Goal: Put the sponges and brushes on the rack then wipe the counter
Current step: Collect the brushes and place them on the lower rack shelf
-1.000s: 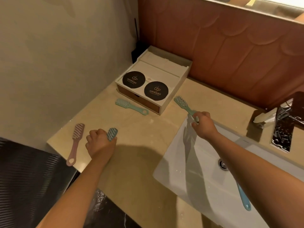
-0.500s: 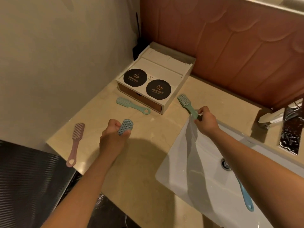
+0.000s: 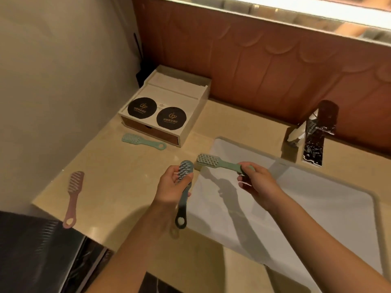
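— Where do the brushes sit?

— Two are held at the centre of the frame. The left hand (image 3: 169, 187) has its grip clenched round the neck of a blue-grey brush (image 3: 183, 205). Its bristled head points up and its dark handle hangs down, ending in a round hole.

— And the other hand?

— The right hand's (image 3: 259, 185) grip grasps the handle end of a sage-green brush (image 3: 220, 163). It lies roughly level, with its oval head of pale bristles facing up and reaching left toward the other brush's head. The two heads are near each other but apart, above the left edge of the white sink (image 3: 306, 208).

— What lies on the counter (image 3: 118, 172)?

— A mint-green brush (image 3: 143, 142) lies flat just in front of the white box (image 3: 198, 106), at centre left, with its head to the left and its handle loop to the right. A pink brush (image 3: 73, 197) lies near the counter's lower left edge, well apart from the rest, with its ribbed head up-frame and its looped handle down-frame.

— And the box?

— It sits in the corner at upper centre and carries two black round discs (image 3: 142, 108) with printed logos. A brown drawer front shows below its top.

— Anything at the right?

— A chrome tap (image 3: 315, 132) stands behind the sink, against the brown panelled wall.
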`<action>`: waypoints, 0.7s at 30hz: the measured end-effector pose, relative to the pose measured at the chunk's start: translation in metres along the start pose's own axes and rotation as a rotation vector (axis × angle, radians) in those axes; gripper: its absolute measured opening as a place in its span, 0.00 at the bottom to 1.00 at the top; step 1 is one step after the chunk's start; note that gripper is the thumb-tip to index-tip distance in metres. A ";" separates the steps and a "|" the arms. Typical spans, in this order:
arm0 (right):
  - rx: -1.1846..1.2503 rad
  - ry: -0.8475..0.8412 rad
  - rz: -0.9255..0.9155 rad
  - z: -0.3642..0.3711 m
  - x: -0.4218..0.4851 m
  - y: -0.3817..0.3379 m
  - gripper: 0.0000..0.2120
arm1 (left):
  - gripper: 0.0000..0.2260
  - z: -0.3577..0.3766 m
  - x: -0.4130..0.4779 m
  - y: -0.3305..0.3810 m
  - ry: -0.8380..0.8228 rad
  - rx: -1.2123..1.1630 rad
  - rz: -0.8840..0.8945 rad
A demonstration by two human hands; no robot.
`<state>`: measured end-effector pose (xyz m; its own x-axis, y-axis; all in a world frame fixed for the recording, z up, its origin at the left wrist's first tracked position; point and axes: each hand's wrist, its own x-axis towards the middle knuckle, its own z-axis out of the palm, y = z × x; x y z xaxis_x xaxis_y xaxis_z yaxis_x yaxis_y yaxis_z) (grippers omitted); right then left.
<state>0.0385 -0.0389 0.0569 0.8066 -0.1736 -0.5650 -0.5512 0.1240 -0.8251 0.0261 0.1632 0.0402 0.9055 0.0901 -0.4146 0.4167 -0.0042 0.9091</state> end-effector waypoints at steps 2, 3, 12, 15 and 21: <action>0.143 0.003 0.053 -0.011 -0.019 0.009 0.11 | 0.06 0.013 -0.010 -0.004 -0.047 -0.052 -0.062; 0.208 0.011 0.081 -0.016 -0.026 0.015 0.10 | 0.05 0.018 -0.015 -0.006 -0.069 -0.090 -0.092; 0.478 0.130 0.169 -0.066 -0.081 0.064 0.09 | 0.04 0.065 -0.054 -0.016 -0.225 -0.451 -0.250; 0.392 0.134 0.104 -0.074 -0.094 0.070 0.09 | 0.06 0.076 -0.063 -0.018 -0.235 -0.538 -0.311; 0.037 0.179 -0.107 -0.095 -0.121 0.074 0.11 | 0.19 0.096 -0.086 -0.016 -0.251 -0.520 -0.325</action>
<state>-0.1198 -0.1020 0.0640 0.8073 -0.3583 -0.4689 -0.4537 0.1312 -0.8815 -0.0506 0.0602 0.0577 0.7578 -0.2294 -0.6109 0.6356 0.4711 0.6116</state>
